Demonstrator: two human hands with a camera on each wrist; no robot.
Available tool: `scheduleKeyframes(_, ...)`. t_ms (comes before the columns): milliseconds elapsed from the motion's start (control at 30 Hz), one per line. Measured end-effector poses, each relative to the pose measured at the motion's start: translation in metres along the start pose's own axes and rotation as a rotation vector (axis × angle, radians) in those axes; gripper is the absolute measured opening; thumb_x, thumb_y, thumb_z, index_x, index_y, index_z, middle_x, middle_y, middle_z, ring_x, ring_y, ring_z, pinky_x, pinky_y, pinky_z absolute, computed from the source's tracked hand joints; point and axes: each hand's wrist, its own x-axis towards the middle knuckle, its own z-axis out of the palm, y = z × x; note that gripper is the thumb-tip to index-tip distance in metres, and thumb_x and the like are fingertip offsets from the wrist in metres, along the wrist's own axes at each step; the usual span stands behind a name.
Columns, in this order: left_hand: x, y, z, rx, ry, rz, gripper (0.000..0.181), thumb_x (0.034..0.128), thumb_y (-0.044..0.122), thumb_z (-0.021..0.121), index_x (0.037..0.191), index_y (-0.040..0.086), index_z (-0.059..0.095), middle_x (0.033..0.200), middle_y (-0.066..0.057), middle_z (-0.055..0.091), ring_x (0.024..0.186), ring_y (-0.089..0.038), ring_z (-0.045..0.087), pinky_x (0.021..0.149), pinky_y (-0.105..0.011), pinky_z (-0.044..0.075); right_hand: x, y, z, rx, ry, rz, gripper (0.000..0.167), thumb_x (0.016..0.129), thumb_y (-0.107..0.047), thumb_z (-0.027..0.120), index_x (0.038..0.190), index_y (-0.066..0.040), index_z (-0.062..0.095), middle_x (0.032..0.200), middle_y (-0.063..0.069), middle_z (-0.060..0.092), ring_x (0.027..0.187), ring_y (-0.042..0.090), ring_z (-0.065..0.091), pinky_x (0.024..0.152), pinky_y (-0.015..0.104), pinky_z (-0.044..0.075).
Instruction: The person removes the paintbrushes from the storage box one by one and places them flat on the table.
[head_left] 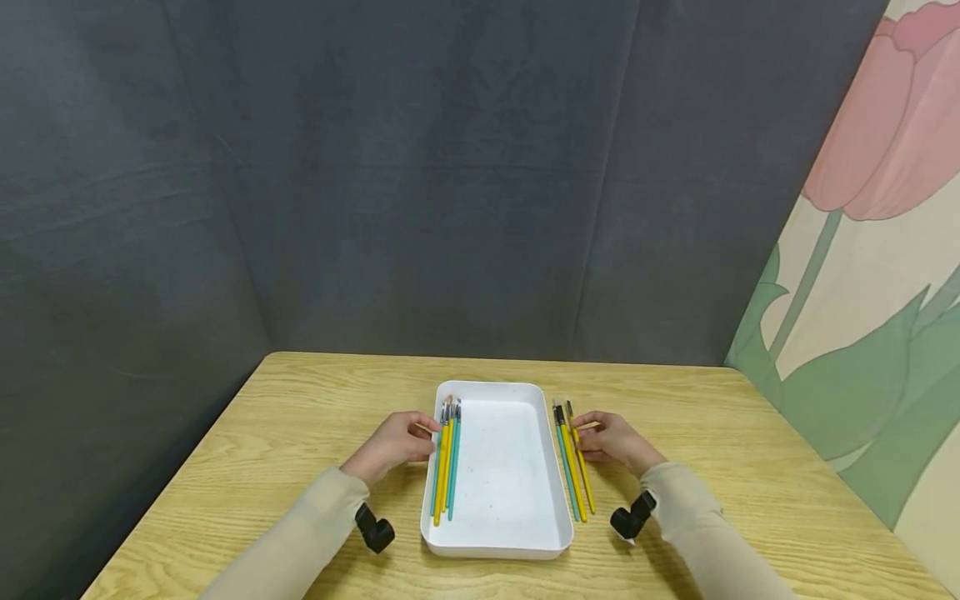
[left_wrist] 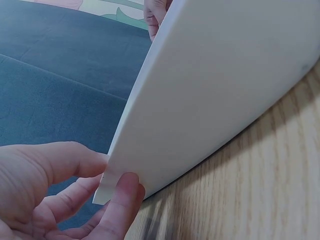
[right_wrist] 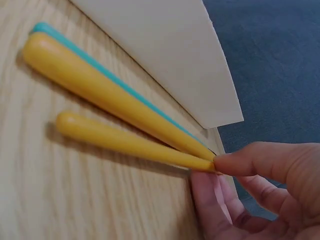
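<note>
A white rectangular tray [head_left: 498, 467] sits on the table, with several yellow and teal paintbrushes [head_left: 440, 479] lying lengthwise along its left side, bristles toward the far end. My left hand [head_left: 396, 442] is at the tray's left wall. The left wrist view shows its fingers gripping the rim, some against the outer wall. To the right of the tray my right hand [head_left: 611, 440] pinches a thin yellow paintbrush [right_wrist: 112, 141] near the table surface. Close beside that brush lie a thicker yellow paintbrush [right_wrist: 85, 80] and a teal paintbrush [right_wrist: 125, 87].
The wooden table [head_left: 337, 392] ends at a dark grey curtain [head_left: 420, 208] behind and on the left. A wall painted with a tulip [head_left: 862, 125] stands on the right. Small black cameras [head_left: 373, 529] are strapped to both wrists.
</note>
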Motion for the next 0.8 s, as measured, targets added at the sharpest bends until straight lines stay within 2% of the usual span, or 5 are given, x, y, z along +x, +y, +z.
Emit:
scheduleKeyframes(333, 0.003, -0.002, -0.0026, 0.002, -0.013, 0.003, 0.03, 0.0827, -0.005, 0.065, 0.113, -0.003, 0.06, 0.097, -0.014, 0.056, 0.081, -0.021, 0.055, 0.072, -0.029, 0.056, 0.0016, -0.0048, 0.0026, -0.053, 0.041, 0.028, 0.034, 0.084, 0.01, 0.063, 0.116, 0.009, 0.052, 0.089, 0.008, 0.055, 0.071, 0.013, 0.057, 0.063, 0.027, 0.055)
scheduleKeyframes(800, 0.0049, -0.0036, -0.0005, -0.006, 0.001, -0.004, 0.029, 0.0817, -0.005, 0.066, 0.111, -0.003, 0.062, 0.095, -0.014, 0.056, 0.079, -0.021, 0.056, 0.07, -0.031, 0.056, 0.0005, -0.0073, 0.0044, -0.087, 0.019, 0.015, 0.035, 0.083, 0.009, 0.065, 0.115, 0.011, 0.052, 0.09, 0.011, 0.056, 0.071, 0.014, 0.058, 0.064, 0.027, 0.055)
